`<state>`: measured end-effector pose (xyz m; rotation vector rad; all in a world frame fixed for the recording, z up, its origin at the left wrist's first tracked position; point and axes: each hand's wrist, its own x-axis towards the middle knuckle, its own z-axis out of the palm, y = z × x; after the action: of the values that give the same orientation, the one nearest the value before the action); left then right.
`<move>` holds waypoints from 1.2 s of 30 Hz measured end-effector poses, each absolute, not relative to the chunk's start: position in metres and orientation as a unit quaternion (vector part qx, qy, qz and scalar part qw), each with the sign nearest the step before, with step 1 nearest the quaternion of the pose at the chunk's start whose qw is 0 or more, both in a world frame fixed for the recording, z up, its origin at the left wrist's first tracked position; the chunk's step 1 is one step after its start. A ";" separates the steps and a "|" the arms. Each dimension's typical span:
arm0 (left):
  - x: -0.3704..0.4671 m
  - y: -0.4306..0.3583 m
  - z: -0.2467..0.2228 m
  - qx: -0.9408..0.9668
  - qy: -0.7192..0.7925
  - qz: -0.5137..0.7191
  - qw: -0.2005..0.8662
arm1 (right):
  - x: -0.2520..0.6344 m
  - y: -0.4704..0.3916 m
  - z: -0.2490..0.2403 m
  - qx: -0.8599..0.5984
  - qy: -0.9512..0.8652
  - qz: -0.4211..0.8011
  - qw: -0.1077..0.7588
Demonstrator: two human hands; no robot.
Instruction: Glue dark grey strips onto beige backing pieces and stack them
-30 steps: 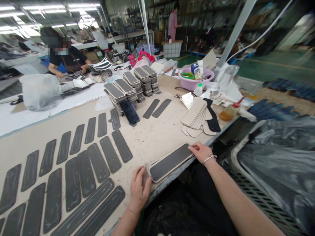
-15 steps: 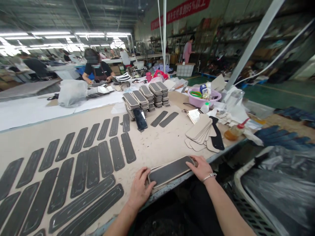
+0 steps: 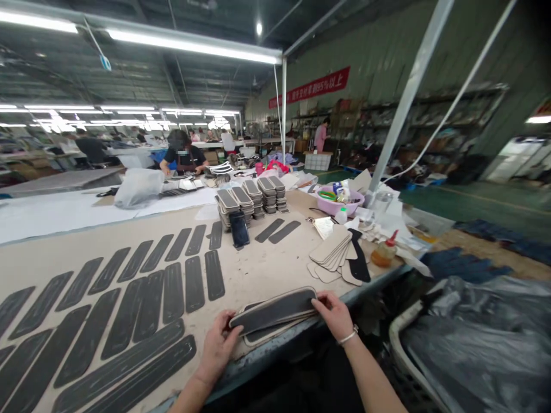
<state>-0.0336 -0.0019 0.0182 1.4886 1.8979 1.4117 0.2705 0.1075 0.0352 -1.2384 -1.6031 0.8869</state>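
A long dark grey panel with a pale edge [image 3: 275, 310] is pinched at both ends, raised and slightly tilted over the table's front edge. My left hand [image 3: 220, 343] grips its left end between thumb and fingers. At its right end, my right hand [image 3: 333, 314], with a bracelet on the wrist, closes on the corner. Beneath it lies another similar panel [image 3: 253, 339], mostly covered. To the left, rows of dark strips [image 3: 173, 292] with shiny outlines lie flat on the table.
Stacked panels [image 3: 235, 201] stand mid-table with a phone [image 3: 239, 229] leaning on them. Beige pieces [image 3: 331, 249], a red-tipped bottle [image 3: 384, 252] and a purple basin [image 3: 338, 203] lie right. A plastic-lined crate [image 3: 398, 321] sits below. A co-worker [image 3: 185, 155] works across the table.
The upper panel has been lifted and turned off the one beneath, both hands moving with it. The camera view has tilted up, showing more ceiling.
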 end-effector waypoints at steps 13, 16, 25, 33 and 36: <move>0.001 -0.070 0.055 0.131 0.549 0.693 0.449 | 0.185 0.131 0.076 -0.364 -0.602 0.582 0.408; 0.000 -0.089 0.048 0.137 0.557 0.657 0.488 | 0.182 0.128 0.063 -0.375 -0.634 0.550 0.395; 0.023 -0.063 0.079 0.313 0.568 0.486 0.586 | 0.166 0.118 0.064 -0.287 -0.539 0.692 0.384; 0.054 -0.009 0.074 0.281 0.563 0.468 0.620 | 0.171 0.117 0.054 -0.286 -0.425 0.754 0.411; 0.061 -0.005 0.073 0.228 0.563 0.482 0.632 | 0.180 0.119 0.054 -0.282 -0.385 0.785 0.396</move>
<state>0.0612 -0.0050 0.0728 0.5214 1.2876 1.1020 0.1795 0.1194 0.0538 -0.7147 -0.9758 1.9887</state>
